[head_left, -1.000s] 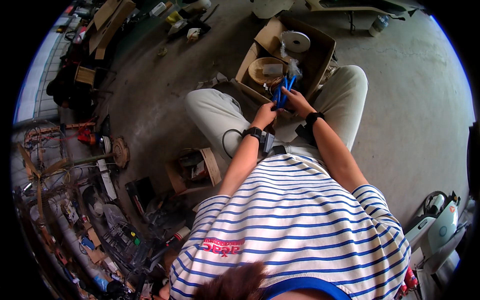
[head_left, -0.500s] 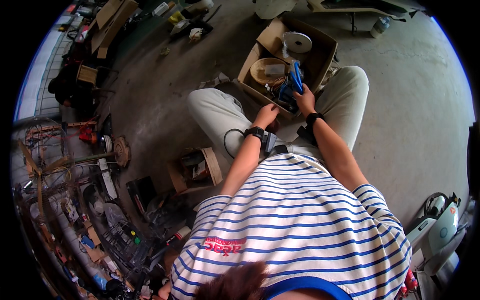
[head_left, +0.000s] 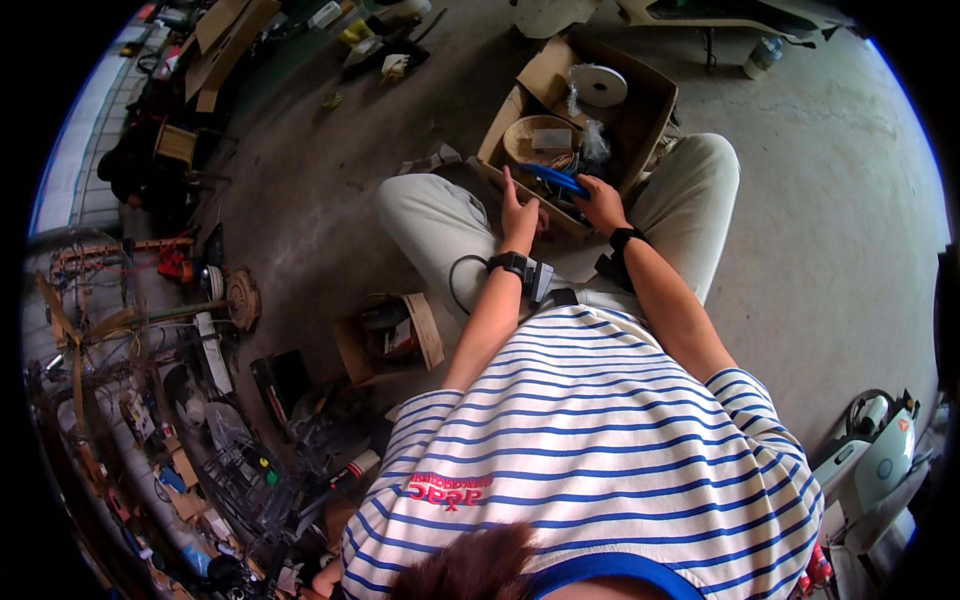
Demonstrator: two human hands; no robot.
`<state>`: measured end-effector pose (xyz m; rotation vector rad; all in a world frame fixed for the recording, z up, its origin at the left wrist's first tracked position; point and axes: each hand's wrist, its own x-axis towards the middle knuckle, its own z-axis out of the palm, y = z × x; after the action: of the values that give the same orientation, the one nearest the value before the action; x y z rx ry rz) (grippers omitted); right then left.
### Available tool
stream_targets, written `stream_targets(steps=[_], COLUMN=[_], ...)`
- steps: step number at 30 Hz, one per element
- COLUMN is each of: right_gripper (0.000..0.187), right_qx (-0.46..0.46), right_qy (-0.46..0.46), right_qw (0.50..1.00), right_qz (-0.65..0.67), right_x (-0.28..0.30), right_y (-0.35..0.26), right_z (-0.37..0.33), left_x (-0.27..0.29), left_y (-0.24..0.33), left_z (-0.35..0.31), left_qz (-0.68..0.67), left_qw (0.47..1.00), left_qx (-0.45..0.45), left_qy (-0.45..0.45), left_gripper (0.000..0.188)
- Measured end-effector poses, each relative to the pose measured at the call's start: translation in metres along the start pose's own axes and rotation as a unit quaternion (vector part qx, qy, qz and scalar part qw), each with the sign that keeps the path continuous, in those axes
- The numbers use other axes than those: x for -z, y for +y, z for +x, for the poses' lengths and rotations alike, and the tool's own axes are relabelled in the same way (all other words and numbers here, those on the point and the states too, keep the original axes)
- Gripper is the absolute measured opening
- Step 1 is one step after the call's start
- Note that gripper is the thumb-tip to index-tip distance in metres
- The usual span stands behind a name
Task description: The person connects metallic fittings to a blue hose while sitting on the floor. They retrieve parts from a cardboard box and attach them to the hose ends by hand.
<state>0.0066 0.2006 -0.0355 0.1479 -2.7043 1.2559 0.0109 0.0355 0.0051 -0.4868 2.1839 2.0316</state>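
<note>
My right hand (head_left: 602, 207) is closed round a long blue tool (head_left: 556, 179) with two slim arms, like the handles of pliers. It points left over the near part of an open cardboard box (head_left: 494, 140). My left hand (head_left: 518, 222) is just outside the box's near left edge, its index finger stretched forward and nothing seen in it. Within the box are a round woven basket (head_left: 513, 141), a clear plastic container (head_left: 551, 140), a white disc-shaped reel (head_left: 603, 86) and crumpled clear plastic (head_left: 596, 143). Cables below the tool are partly hidden.
My knees flank the box on the concrete floor (head_left: 830, 230). A smaller cardboard box (head_left: 426, 332) stands to the left, beside tools and clutter. A plastic bottle (head_left: 763, 57) stands at the far right, near a scooter (head_left: 720, 12). Another pale vehicle (head_left: 880, 455) is at lower right.
The blue tool has swung from upright to pointing left, still in my right hand. My left hand has turned and its index finger has extended. Clear plastic now shows in the box.
</note>
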Motion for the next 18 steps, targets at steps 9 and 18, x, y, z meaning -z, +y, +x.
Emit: stream_targets(steps=[9, 18], right_gripper=[0.029, 0.018], right_qx=[0.008, -0.181], right_qy=[-0.109, -0.139], right_qw=[0.991, 0.898], right_qz=[0.081, 0.376], right_x=[0.008, 0.018], right_y=[-0.02, -0.026], right_z=[0.008, 0.011], left_x=[0.011, 0.014], left_y=[-0.049, -0.065], left_z=[0.025, 0.033], left_qz=[0.28, 0.176], left_qw=[0.95, 0.978], left_qx=[-0.136, -0.092], left_qy=[0.01, 0.058], left_gripper=[0.055, 0.052])
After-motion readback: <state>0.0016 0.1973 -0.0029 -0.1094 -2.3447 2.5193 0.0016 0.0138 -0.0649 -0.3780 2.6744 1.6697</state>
